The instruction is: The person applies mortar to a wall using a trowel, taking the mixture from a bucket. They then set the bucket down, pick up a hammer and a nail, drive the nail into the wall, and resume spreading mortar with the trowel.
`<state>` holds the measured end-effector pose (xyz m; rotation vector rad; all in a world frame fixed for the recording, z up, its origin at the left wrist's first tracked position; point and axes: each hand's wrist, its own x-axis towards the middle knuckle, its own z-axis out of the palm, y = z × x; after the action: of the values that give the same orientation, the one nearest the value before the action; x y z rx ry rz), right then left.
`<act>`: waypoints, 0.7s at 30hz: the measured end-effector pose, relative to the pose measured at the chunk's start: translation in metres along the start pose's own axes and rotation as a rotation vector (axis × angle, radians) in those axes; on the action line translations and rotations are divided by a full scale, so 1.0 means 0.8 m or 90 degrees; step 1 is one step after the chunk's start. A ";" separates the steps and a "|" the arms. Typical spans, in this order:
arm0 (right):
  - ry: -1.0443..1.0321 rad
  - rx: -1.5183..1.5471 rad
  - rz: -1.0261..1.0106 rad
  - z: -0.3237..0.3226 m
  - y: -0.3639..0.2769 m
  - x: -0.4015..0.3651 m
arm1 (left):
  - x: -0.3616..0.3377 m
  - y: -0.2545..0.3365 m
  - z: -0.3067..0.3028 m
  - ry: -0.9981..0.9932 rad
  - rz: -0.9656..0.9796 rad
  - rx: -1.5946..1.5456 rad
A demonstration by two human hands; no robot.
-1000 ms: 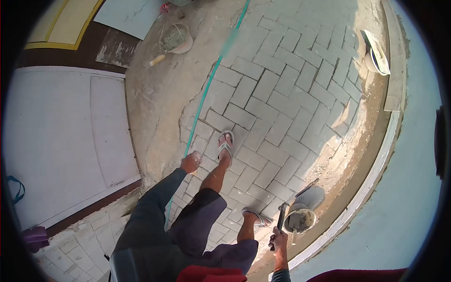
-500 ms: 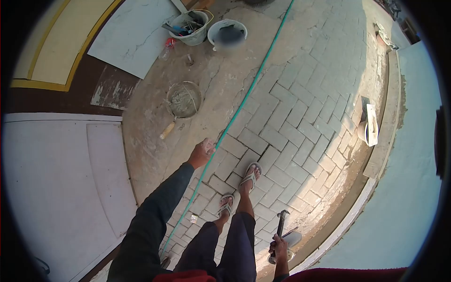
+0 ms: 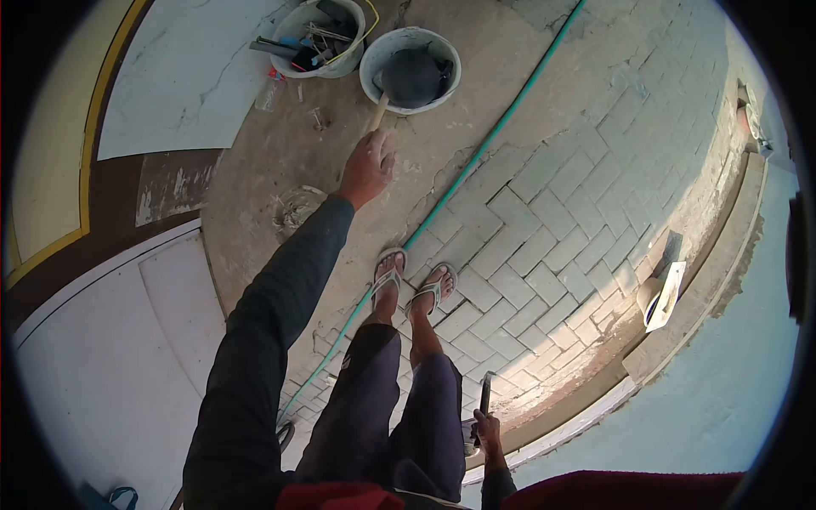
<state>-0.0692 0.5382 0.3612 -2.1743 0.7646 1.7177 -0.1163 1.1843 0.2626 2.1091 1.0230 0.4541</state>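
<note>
My left hand (image 3: 369,168) reaches forward, its fingers closed at the end of the light wooden handle (image 3: 379,113) of a dark round scoop (image 3: 411,79). The scoop's rounded head lies in the mouth of a whitish bucket (image 3: 453,53). My sleeve partly covers a round patch of wet grey mortar (image 3: 297,206) on the floor. Low on the right, my right hand (image 3: 486,430) is wrapped round a hammer (image 3: 486,393), its head pointing up. Beside that hand a pale metal piece, perhaps a trowel blade, is partly hidden.
Another bucket (image 3: 280,25) holds several tools, with a plastic bottle (image 3: 269,92) beside it. A green hose (image 3: 518,100) crosses the floor past my feet. Along the sunlit blue wall (image 3: 680,408) stands a float (image 3: 665,296) with a pale container. White panels (image 3: 127,331) lie left.
My left hand has gone forward from beside the hose to the scoop handle at the bucket. My feet have shifted, the buckets appear nearer, and my right hand still has the hammer.
</note>
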 end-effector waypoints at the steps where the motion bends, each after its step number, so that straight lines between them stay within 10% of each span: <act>1: 0.001 0.003 0.000 -0.007 -0.022 -0.003 | 0.034 -0.002 0.003 -0.008 0.018 0.067; 10: 0.051 0.084 0.006 -0.015 -0.251 -0.013 | 0.284 -0.079 0.129 -0.083 0.023 0.446; 13: 0.020 0.129 0.006 0.004 -0.325 -0.029 | 0.307 -0.106 0.153 -0.317 -0.077 0.542; 21: -0.043 0.084 0.018 0.034 -0.414 -0.046 | 0.310 -0.176 0.080 -0.235 0.021 0.289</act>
<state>0.0854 0.8342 0.3522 -2.0173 0.8694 1.6933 0.0011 1.4070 0.1138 2.4853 0.9333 -0.1731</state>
